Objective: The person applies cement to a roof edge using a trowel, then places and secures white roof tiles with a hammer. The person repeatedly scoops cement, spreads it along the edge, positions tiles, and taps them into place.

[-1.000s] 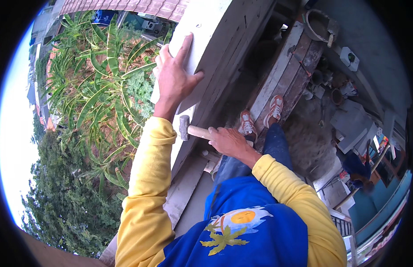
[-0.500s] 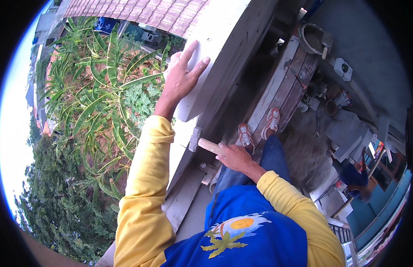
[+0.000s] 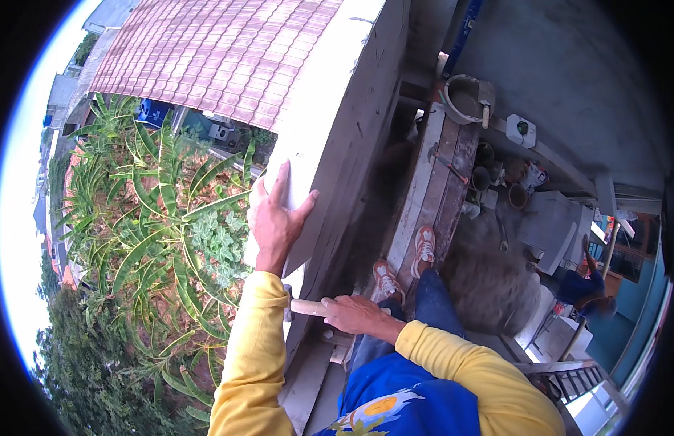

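Note:
My left hand (image 3: 277, 218) lies on the pale top of a long wall-edge ledge (image 3: 319, 123), fingers spread and thumb toward its inner side. My right hand (image 3: 360, 317) is wrapped round the wooden handle of a hammer (image 3: 308, 308). The hammer points left, toward the ledge's lower end. Its metal head is mostly hidden behind my yellow left sleeve, so I cannot tell whether it touches the ledge. Both feet, in orange and white shoes (image 3: 424, 247), stand by the wooden planks below.
On the planks (image 3: 418, 182) lies a long-handled tool (image 3: 449, 166); a mortar tub (image 3: 464, 99) sits at their far end. Pails (image 3: 481, 178) and debris stand to the right. Another person (image 3: 580, 285) is lower right. Banana plants (image 3: 163, 218) and a tiled roof (image 3: 221, 58) lie beyond the ledge.
The view has shifted, showing more roof and ledge. The hammer has moved closer to my left forearm, its head now mostly hidden. My left hand still rests on the ledge.

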{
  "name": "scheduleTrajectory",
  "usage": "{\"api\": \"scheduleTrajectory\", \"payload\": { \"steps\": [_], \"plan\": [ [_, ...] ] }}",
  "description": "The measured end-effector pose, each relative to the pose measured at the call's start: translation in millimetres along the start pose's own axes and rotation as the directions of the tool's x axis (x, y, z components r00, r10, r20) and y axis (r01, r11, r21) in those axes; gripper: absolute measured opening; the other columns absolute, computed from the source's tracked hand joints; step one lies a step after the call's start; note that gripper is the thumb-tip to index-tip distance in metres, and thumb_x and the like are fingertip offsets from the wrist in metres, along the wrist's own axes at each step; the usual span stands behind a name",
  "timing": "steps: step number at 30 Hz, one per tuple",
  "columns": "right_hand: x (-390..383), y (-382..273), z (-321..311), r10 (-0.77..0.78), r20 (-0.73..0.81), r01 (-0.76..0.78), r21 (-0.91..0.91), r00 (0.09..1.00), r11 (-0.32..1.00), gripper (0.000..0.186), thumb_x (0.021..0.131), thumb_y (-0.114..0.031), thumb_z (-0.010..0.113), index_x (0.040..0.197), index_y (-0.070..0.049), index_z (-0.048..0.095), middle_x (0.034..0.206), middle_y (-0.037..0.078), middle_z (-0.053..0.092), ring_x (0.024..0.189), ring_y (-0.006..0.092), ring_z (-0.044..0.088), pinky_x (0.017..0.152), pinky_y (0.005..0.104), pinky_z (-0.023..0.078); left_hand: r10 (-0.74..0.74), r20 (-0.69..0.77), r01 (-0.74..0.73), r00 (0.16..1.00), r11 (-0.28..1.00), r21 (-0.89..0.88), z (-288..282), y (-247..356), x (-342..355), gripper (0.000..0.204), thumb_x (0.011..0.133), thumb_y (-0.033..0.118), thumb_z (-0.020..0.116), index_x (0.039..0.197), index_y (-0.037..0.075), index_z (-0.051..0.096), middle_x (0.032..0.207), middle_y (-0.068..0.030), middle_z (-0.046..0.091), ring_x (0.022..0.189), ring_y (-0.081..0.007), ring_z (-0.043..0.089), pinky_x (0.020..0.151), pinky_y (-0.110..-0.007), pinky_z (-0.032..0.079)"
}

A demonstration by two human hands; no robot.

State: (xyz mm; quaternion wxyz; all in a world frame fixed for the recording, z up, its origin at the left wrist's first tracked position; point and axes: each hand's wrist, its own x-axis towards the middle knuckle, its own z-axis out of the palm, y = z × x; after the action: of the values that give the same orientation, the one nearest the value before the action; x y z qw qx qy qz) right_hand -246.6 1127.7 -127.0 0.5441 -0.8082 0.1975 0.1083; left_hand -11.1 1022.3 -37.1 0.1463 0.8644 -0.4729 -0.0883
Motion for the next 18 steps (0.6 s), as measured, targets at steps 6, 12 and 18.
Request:
{"api": "scheduleTrajectory", "payload": {
  "steps": [6,12,18],
  "plan": [
    [19,8,-8,0.153,-0.089,-0.149,0.052,0.984,0.988,0.054,0.103,-0.037,0.067,0.143,-0.002,0.060,0.114,0.027,0.076,0.103,0.0485,0.074,0.091,0.0579,0.059,0.022,-0.022,-0.022,1.000,1.000,0.007,2,-1,1,0.089,0.083,0.054,0.087,0.162,0.032,0.053,0.147,-0.0278,0.054,0.130,-0.0455,0.062,0.106,-0.055,0.053],
    [9,-4,-15,0.043,-0.006,-0.043,0.004,0.999,0.999,0.047,0.105,-0.036,0.065,0.135,-0.001,0.062,0.108,0.028,0.075,0.101,0.0497,0.074,0.091,0.0611,0.058,-0.027,0.015,0.028,1.000,0.999,-0.027,-5,3,2,0.090,0.081,0.053,0.088,0.162,0.031,0.054,0.146,-0.0268,0.055,0.132,-0.0448,0.060,0.107,-0.054,0.052],
    [20,-5,-14,0.182,-0.092,-0.172,0.105,0.979,0.979,0.052,0.104,-0.039,0.066,0.142,-0.004,0.060,0.116,0.029,0.074,0.107,0.0498,0.072,0.093,0.0600,0.058,0.045,-0.015,-0.046,0.999,0.998,-0.052,0,-5,5,0.091,0.080,0.054,0.088,0.162,0.030,0.054,0.149,-0.0310,0.052,0.129,-0.0481,0.061,0.105,-0.054,0.053]
  ]
}}
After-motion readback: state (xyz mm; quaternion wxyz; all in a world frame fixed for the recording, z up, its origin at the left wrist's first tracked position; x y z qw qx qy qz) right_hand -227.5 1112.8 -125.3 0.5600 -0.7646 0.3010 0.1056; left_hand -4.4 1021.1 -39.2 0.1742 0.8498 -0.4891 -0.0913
